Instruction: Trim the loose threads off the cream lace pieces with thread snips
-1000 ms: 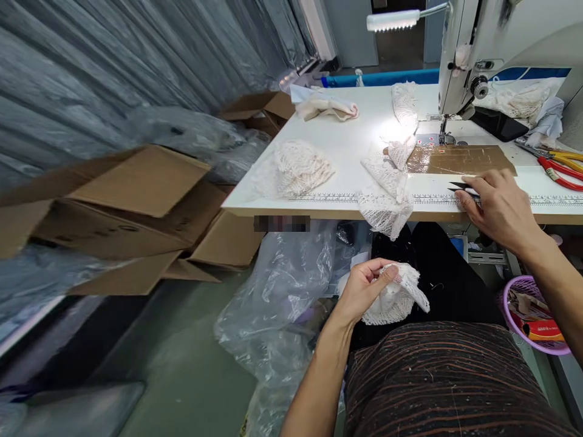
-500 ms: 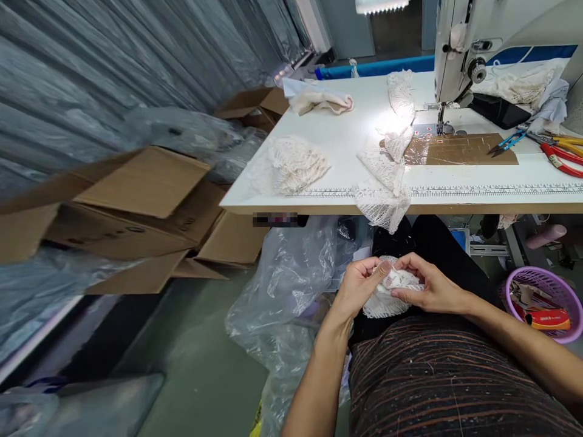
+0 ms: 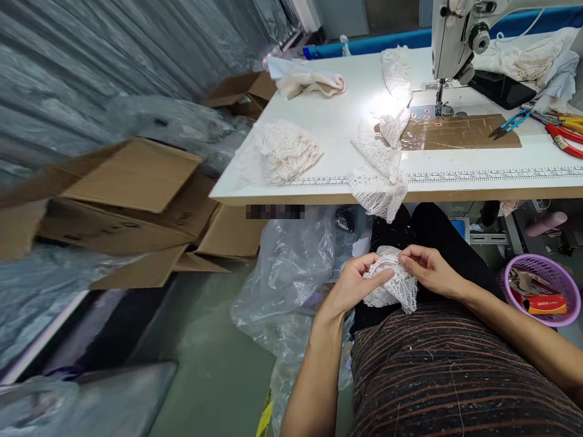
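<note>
Over my lap I hold a piece of white lace [image 3: 395, 285]. My left hand [image 3: 357, 280] pinches its left side, the thumb lying across the top. At its upper right edge, my right hand [image 3: 430, 267] grips the lace between thumb and fingers. A corner of it hangs toward my striped top. Just beyond, a long white lace strip [image 3: 380, 152] lies on the sewing table [image 3: 319, 190] and droops over its front edge. A heap of lace [image 3: 289, 152] sits on the table's left part.
A sewing machine [image 3: 455, 45] stands at the right, with blue thread snips [image 3: 510, 123], red-handled pliers [image 3: 565, 141] and a black phone [image 3: 501, 88] near it. A purple basket [image 3: 542, 267] is at lower right. Cardboard boxes [image 3: 132, 176] and clear plastic bags [image 3: 291, 261] fill the left.
The lace in my hands has been spread from a bunched state, with a corner now hanging down. My right hand has shifted to its upper right edge. The view has tilted slightly downward.
</note>
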Tool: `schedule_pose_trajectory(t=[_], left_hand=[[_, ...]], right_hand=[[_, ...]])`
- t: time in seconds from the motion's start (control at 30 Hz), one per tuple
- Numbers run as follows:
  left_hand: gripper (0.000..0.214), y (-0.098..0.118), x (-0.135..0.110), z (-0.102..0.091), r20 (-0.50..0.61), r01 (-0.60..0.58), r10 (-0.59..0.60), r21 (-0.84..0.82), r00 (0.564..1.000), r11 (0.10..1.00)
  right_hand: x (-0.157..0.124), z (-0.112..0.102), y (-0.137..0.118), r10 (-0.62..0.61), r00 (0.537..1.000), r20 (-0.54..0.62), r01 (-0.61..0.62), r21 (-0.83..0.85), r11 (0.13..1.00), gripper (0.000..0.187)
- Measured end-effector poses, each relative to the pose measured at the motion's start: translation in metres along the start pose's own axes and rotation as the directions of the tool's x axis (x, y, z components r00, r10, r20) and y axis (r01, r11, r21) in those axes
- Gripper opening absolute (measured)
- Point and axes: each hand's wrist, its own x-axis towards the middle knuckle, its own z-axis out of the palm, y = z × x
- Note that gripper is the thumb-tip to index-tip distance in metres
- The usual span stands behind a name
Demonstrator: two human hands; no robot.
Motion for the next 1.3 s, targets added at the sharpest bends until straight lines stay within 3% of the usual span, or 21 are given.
schedule_pose_trajectory(t=[0.27,0.4,0.5,0.6,0.67,0.8,0.9,0.97,1.03,1.07,1.13,1.2,1.23,1.3], left_hand=[[0.037,-0.007,0.003,0.001,0.035,0.011,-0.01,-0.043,0.999,0.999],[0.033,-0.003,0.003,-0.015,-0.081,-0.068,0.067,-0.008,0.994,0.998],[0.033,0.004,-0.004,-0.036,-0.228,-0.109,0.116,0.042,0.967,0.993],[0.034,0.012,-0.016,-0.047,-0.311,-0.142,0.143,0.027,0.939,0.989],[0.034,0.015,-0.024,-0.045,-0.265,-0.154,0.138,-0.043,0.954,0.987],[0.036,0.017,-0.026,-0.026,-0.158,-0.161,0.129,-0.215,0.979,0.963],[0.033,0.02,-0.02,-0.008,-0.191,-0.151,0.096,-0.302,0.977,0.941],[0.032,0.022,-0.017,0.002,-0.223,-0.143,0.065,-0.354,0.973,0.924],[0.034,0.024,-0.015,0.009,-0.25,-0.137,0.039,-0.385,0.967,0.913],[0.035,0.025,-0.015,0.012,-0.258,-0.134,0.033,-0.384,0.966,0.914],[0.036,0.023,-0.012,0.014,-0.281,-0.146,0.046,-0.344,0.959,0.928],[0.036,0.019,-0.008,0.013,-0.317,-0.177,0.087,-0.27,0.945,0.946],[0.036,0.015,-0.005,0.013,-0.338,-0.196,0.111,-0.227,0.934,0.954],[0.035,0.007,0.0,0.012,-0.369,-0.223,0.155,-0.149,0.917,0.963]], right_hand=[[0.004,-0.001,0.009,-0.007,1.0,-0.031,0.006,-0.03,1.0,0.055],[0.011,-0.004,0.02,-0.012,1.0,-0.027,0.009,-0.113,0.994,0.049],[0.019,-0.009,0.032,-0.037,0.999,-0.01,0.032,-0.329,0.944,0.037],[0.022,-0.012,0.034,-0.2,0.98,-0.023,0.139,-0.637,0.758,0.018],[0.016,-0.01,0.026,-0.352,0.936,0.009,0.246,-0.733,0.635,0.021],[-0.006,0.007,0.0,-0.575,0.796,0.189,0.537,-0.661,0.525,0.029],[-0.014,0.022,-0.002,-0.666,0.676,0.314,0.651,-0.679,0.34,0.072],[-0.012,0.026,0.009,-0.67,0.65,0.358,0.655,-0.712,0.254,0.083],[-0.006,0.025,0.02,-0.676,0.671,0.304,0.629,-0.716,0.302,0.067],[-0.003,0.022,0.023,-0.671,0.702,0.238,0.608,-0.691,0.392,0.062],[0.001,0.014,0.024,-0.581,0.813,0.043,0.509,-0.537,0.673,0.052],[0.003,0.004,0.017,-0.332,0.933,-0.142,0.297,-0.218,0.929,0.037],[0.003,-0.002,0.012,-0.171,0.967,-0.191,0.169,-0.028,0.985,0.03],[0.002,-0.011,0.004,0.095,0.978,-0.185,-0.036,0.301,0.953,0.02]])
